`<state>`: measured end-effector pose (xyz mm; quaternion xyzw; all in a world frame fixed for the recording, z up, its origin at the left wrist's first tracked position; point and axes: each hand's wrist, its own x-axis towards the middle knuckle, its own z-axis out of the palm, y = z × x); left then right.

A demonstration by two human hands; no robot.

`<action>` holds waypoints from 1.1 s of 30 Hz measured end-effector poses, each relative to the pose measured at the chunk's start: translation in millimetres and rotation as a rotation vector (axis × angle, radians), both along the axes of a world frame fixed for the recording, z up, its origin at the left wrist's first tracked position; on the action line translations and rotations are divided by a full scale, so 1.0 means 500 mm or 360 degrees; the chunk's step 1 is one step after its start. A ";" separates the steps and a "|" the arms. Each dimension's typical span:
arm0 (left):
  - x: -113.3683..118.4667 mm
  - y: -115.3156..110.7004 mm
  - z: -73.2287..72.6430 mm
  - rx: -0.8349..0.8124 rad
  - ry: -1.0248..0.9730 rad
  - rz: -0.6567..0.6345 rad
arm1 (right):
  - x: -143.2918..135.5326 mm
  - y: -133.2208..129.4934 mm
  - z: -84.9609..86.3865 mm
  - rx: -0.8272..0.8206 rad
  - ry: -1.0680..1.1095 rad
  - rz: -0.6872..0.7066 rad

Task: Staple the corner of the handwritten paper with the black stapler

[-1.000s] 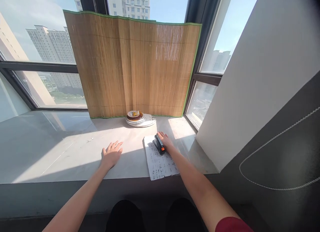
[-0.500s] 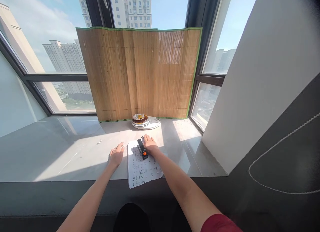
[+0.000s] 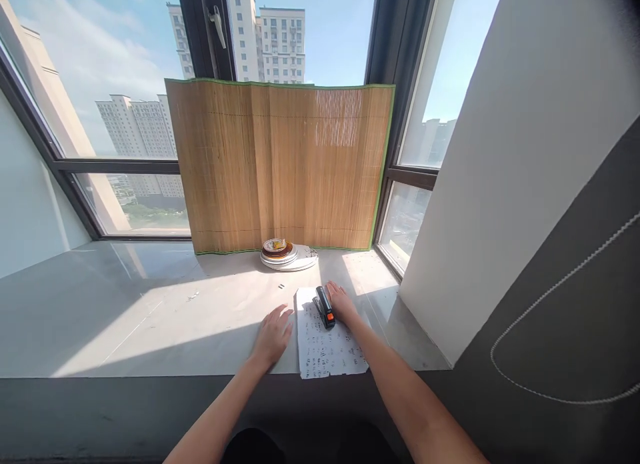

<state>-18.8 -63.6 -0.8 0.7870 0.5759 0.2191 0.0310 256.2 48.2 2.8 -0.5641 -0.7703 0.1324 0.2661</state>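
A sheet of paper with handwriting (image 3: 325, 354) lies on the pale stone sill (image 3: 210, 331), its near end at the front edge. On its upper part rests a black stapler with an orange mark (image 3: 325, 308). My right hand (image 3: 341, 301) lies on the paper's right side, fingers stretched out beside the stapler. Left of the paper, my left hand (image 3: 273, 333) rests on the sill with its fingers apart and nothing in it. Two tiny dark pieces (image 3: 281, 286) lie on the sill above my left hand.
Stacked plates (image 3: 278, 254) stand at the back of the sill, before a bamboo mat (image 3: 285, 171) leaning on the window. Small scraps (image 3: 193, 296) lie to the left. A white wall (image 3: 480, 184) and a hanging bead cord (image 3: 550, 284) are at the right.
The paper and stapler have shifted right along the sill together with my right hand. My left hand has moved right too, and the two tiny dark pieces now show. The view has tilted upward slightly.
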 end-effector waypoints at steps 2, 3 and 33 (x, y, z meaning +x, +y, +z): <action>0.053 -0.004 0.000 -0.0147 0.0059 0.0035 | 0.003 0.001 0.000 0.0031 0.0021 -0.0022; 0.070 -0.006 0.002 -0.0176 0.0102 0.0055 | 0.002 0.001 0.002 0.0050 0.0033 -0.0026; 0.078 -0.001 0.028 -0.0294 0.0228 0.0060 | 0.104 -0.173 0.002 0.0191 0.0545 0.0022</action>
